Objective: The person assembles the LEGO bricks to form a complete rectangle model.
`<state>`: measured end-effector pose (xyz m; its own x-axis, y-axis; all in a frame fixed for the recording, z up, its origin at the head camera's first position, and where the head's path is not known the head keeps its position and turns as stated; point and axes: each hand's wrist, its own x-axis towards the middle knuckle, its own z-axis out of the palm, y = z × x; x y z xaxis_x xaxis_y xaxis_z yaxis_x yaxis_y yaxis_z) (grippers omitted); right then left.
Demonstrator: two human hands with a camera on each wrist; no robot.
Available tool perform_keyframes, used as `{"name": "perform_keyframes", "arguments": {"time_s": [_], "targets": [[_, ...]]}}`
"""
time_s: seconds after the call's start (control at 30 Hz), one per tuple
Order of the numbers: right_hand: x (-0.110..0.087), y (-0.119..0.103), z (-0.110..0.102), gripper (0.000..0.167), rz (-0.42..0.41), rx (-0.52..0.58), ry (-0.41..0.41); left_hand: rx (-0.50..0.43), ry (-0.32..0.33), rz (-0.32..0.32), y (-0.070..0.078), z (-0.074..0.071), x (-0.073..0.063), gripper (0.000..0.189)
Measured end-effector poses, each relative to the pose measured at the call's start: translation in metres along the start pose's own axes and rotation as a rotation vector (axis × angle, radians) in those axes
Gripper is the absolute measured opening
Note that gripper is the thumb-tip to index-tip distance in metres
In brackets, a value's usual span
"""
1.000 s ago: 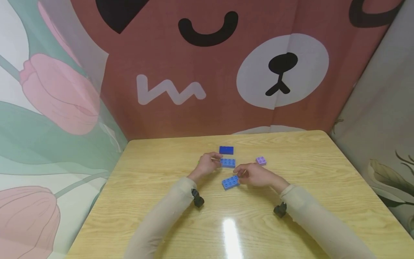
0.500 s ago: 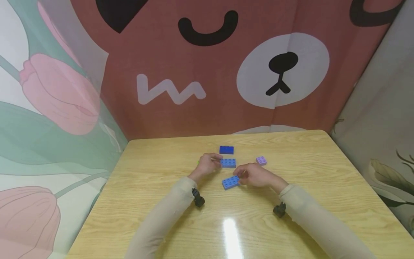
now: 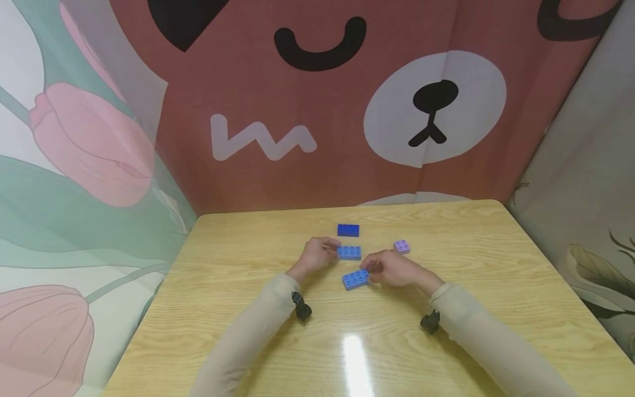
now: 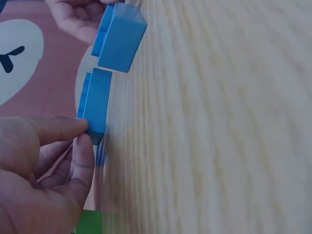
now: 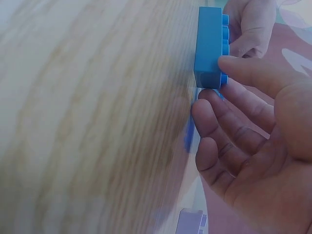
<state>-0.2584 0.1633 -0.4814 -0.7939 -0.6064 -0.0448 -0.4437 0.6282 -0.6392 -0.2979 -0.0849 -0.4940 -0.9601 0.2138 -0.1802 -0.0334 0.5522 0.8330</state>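
My left hand (image 3: pixel 316 255) pinches the left end of a light blue eight-stud toy building brick (image 3: pixel 349 253), studs up, close over the table. Nearer to me, a second light blue brick (image 3: pixel 354 280) of the same kind lies slantwise, its right end pinched by my right hand (image 3: pixel 394 268). In the right wrist view the thumb (image 5: pixel 234 66) presses at that brick's studded edge, and the other fingers curl beneath its end. The left wrist view has the left thumb and a finger at the end of the farther brick (image 4: pixel 99 95). A small gap separates the two bricks.
A dark blue brick (image 3: pixel 348 230) lies behind the light blue pair. To the right sits a small purple four-stud brick (image 3: pixel 401 246). Part of a green brick (image 4: pixel 88 222) shows beside the left hand. The wooden table (image 3: pixel 208 309) ends at a bear-print cloth (image 3: pixel 297 182).
The left hand and its light blue brick have come slightly nearer to me, widening the gap to the dark blue brick. The right hand keeps its hold, almost unmoved.
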Motion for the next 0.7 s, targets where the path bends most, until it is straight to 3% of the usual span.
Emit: {"name": "perform_keyframes", "arguments": {"time_s": [0.37, 0.7], "targets": [[-0.005, 0.006, -0.005, 0.028, 0.068, 0.038, 0.004, -0.007, -0.006, -0.001, -0.003, -0.002, -0.004, 0.028], [-0.007, 0.014, -0.011, 0.027, 0.031, 0.004, 0.048, -0.031, -0.024, -0.009, -0.004, -0.006, -0.010, 0.029]]}}
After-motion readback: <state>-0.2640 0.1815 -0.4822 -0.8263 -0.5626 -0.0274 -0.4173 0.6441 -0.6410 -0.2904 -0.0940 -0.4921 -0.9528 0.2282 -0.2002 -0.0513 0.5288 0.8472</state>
